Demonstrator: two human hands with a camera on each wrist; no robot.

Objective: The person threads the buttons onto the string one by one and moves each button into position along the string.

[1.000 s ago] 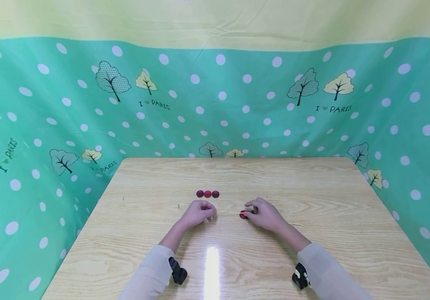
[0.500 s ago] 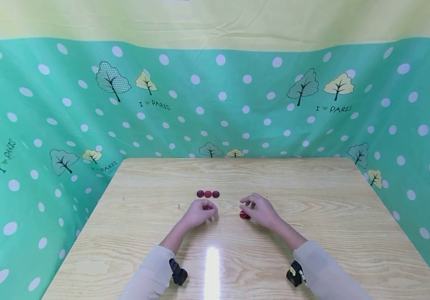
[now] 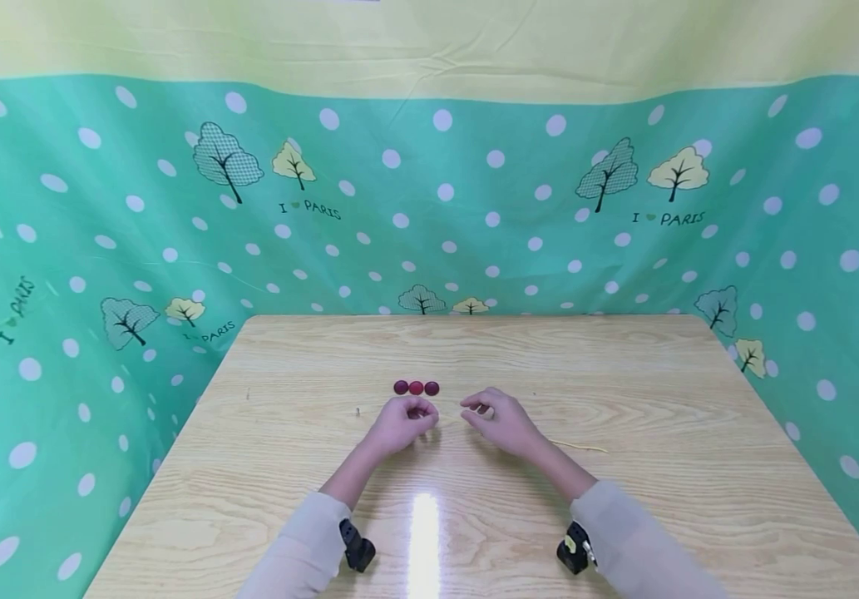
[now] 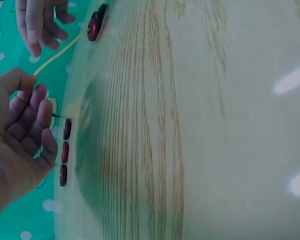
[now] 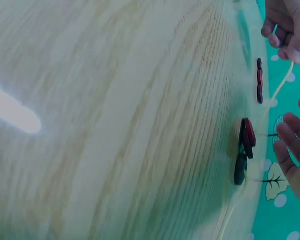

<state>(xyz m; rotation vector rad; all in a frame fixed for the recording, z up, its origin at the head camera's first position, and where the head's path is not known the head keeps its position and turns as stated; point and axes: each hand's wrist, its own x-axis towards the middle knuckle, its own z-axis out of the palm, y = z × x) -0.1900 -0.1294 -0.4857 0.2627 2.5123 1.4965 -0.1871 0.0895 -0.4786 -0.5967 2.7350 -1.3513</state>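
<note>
My left hand (image 3: pixel 399 426) pinches one end of a thin yellow cord (image 4: pixel 62 53) between thumb and index finger, above the table. From there the cord slopes down to several flat round beads, red (image 5: pixel 250 132) and dark (image 5: pixel 240 170), strung on it and resting on the table. My right hand (image 3: pixel 502 426) hovers beside the cord, thumb and fingers apart, holding nothing that I can see. In the head view it hides the strung beads. The cord's other part (image 3: pixel 582 447) trails out to the right past my right wrist.
Beyond my left hand, three loose round beads lie in a row: dark (image 3: pixel 401 388), red (image 3: pixel 417 388) and dark (image 3: pixel 432 388). A tiny dark speck (image 3: pixel 357 411) is left of that hand. The wooden table (image 3: pixel 309 349) meets a green dotted curtain (image 3: pixel 369 249) behind.
My right hand has let go of the strung beads and moved left along the cord, nearer my left hand. The left hand has stayed almost in place, still pinching the cord end.
</note>
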